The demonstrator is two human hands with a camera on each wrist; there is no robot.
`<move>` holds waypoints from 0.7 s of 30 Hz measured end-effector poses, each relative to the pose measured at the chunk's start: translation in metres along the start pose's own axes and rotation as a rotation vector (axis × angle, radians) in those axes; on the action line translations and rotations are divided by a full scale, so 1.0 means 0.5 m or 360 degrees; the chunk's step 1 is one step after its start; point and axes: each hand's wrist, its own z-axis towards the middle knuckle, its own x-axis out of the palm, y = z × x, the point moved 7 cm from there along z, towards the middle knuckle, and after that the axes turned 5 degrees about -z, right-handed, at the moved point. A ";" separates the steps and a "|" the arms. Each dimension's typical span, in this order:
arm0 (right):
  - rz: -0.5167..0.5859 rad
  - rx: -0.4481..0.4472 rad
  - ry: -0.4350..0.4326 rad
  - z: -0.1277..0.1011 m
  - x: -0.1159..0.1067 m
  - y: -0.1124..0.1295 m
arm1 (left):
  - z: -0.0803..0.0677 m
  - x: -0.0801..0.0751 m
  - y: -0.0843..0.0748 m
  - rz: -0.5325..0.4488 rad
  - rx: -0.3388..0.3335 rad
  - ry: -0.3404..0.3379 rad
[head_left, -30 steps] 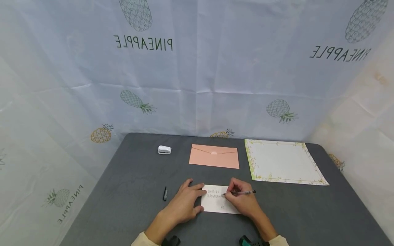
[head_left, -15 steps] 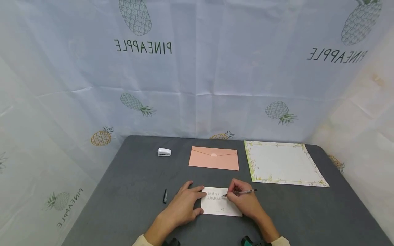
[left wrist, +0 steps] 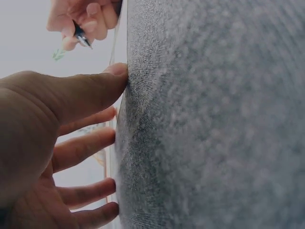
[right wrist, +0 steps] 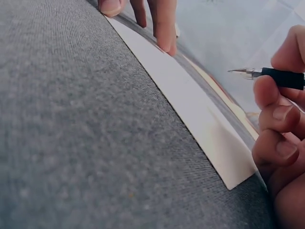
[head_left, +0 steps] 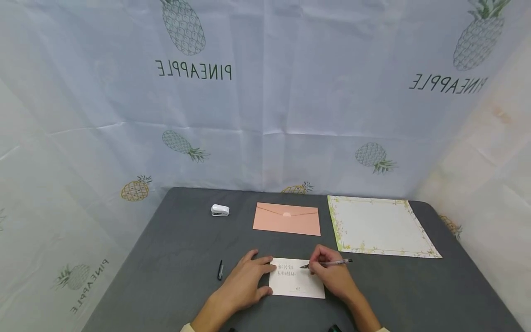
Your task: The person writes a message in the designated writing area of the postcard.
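The small white rectangular card (head_left: 296, 283) with a few lines of handwriting lay at the near middle of the grey cloth-covered counter (head_left: 174, 249), between the two hands. The left hand (head_left: 244, 282) rested flat on the counter with straight, spread fingers, its fingertips pressing the card's left edge. The right hand (head_left: 333, 276) pinched a slim black-tipped pen (head_left: 329, 263) between thumb and curled fingers. Compared with a second earlier, the pen's tip had moved from the card's second written line out towards the upper right corner of the card, and in the right wrist view it stood clear of the paper; the left hand had kept its place. That suggested the line in hand was finished or paused, though the writing is too small to read.

To the left of the card a short black pen cap (head_left: 220, 270) lay on the counter. Farther back were a small white stapler (head_left: 220, 210), a salmon-pink paper envelope (head_left: 287, 218) with its flap closed, and, to the right, a white sheet of letter paper with a green floral border (head_left: 379, 226)
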 end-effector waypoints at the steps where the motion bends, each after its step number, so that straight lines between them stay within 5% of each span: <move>1: 0.0034 0.0002 0.0004 -0.001 -0.001 -0.001 | -0.002 -0.002 0.000 -0.0017 0.0007 -0.0014; 10: 0.0480 0.0093 0.0043 -0.024 -0.025 -0.003 | -0.017 -0.047 0.019 -0.0297 0.0103 -0.0176; 18: 0.0895 0.0017 0.0101 -0.057 -0.085 0.005 | -0.078 -0.141 0.098 -0.1306 0.0013 -0.0106; 21: 0.0963 -0.0031 0.0137 -0.069 -0.107 0.007 | -0.114 -0.180 0.139 -0.1530 -0.0002 -0.0056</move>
